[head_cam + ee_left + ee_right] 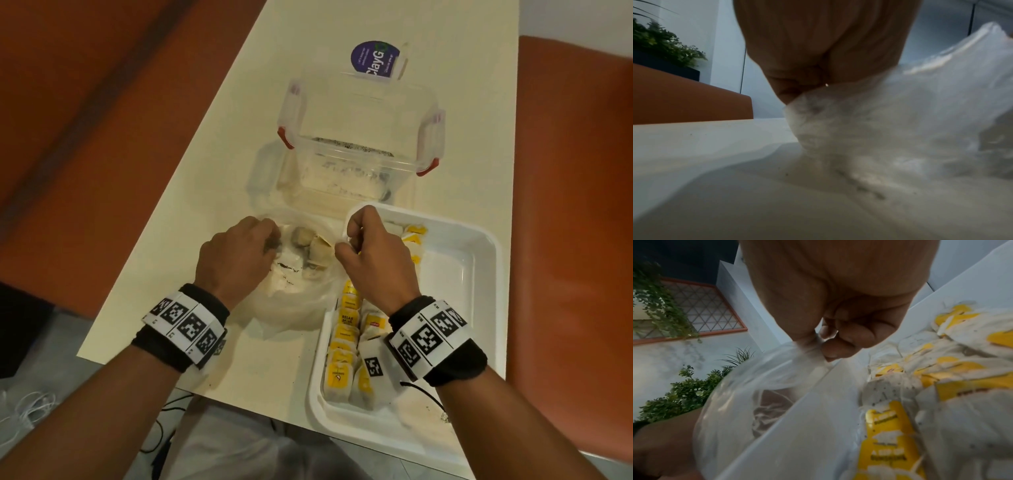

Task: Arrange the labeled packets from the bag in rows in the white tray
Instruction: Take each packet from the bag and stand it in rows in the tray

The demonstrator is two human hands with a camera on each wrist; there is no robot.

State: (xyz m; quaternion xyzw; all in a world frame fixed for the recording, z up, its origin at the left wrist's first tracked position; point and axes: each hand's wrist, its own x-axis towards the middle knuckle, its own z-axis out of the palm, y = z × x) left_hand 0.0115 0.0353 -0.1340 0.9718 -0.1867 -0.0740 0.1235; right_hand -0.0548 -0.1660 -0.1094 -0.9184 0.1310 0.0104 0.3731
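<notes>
Pinching the clear bag (301,294) at its mouth, both hands hold it open on the pale bench (219,192). The right hand (376,257) has its thumb and curled fingers (838,352) nipped on a gathered fold of the plastic, right at the near-left rim of the white tray (479,274). The left hand (236,257) sits at the bag's other edge with fingers bent down into the plastic; the left wrist view shows the film bunched against them, though the exact hold is blurred. A few packets (313,248) lie inside the bag between the hands. In the tray, yellow-labelled packets (346,346) stand in two rows along its left side, more beyond the right hand. A clear clip-lid box (359,144) stands behind the bag.
</notes>
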